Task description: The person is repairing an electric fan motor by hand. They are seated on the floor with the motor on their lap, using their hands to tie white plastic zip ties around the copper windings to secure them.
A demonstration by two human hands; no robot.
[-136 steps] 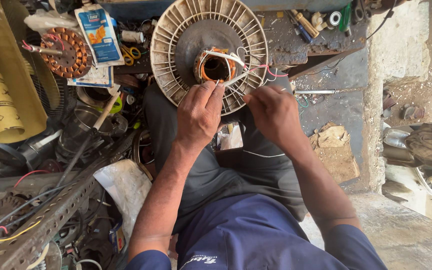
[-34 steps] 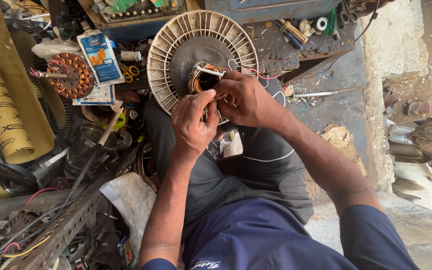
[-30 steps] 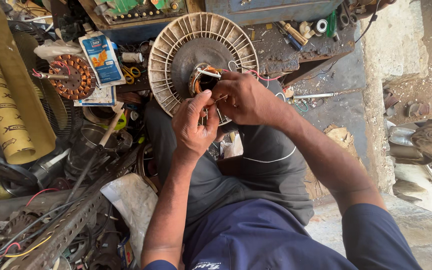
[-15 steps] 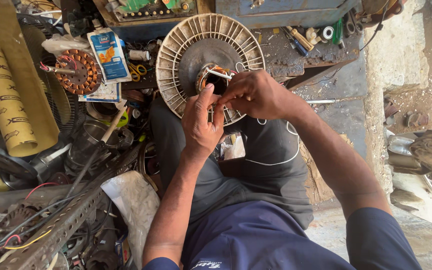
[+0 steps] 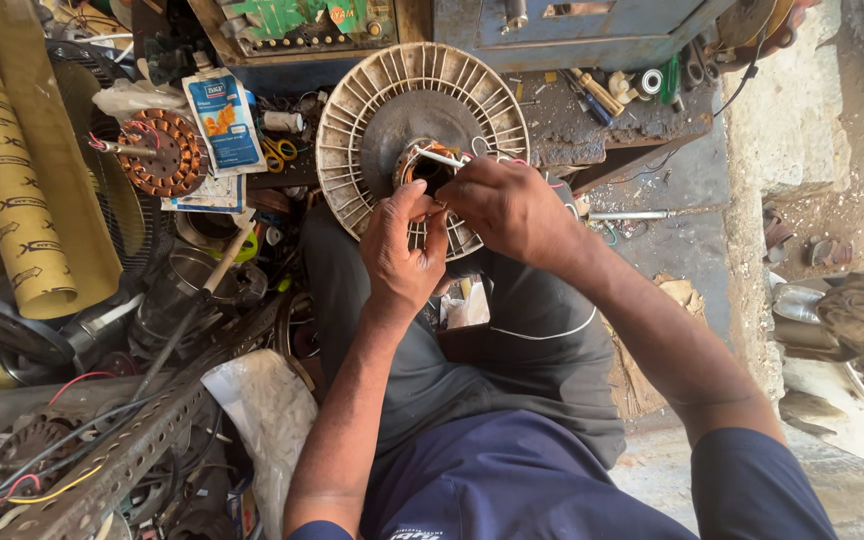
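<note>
Both hands work at the hub of a round ribbed motor housing (image 5: 422, 130) propped on the lap: left hand (image 5: 402, 250) and right hand (image 5: 512, 210) pinch thin wires (image 5: 442, 157), fingers nearly closed.

A round, cream-coloured ribbed plastic motor housing (image 5: 382, 110) stands tilted at the far centre, copper-wound coil (image 5: 422, 165) (partly hidden) at its hub.

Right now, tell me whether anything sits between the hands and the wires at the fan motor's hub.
Nothing visible does. The left hand and right hand are both already on the wires at the hub of the motor.
</note>
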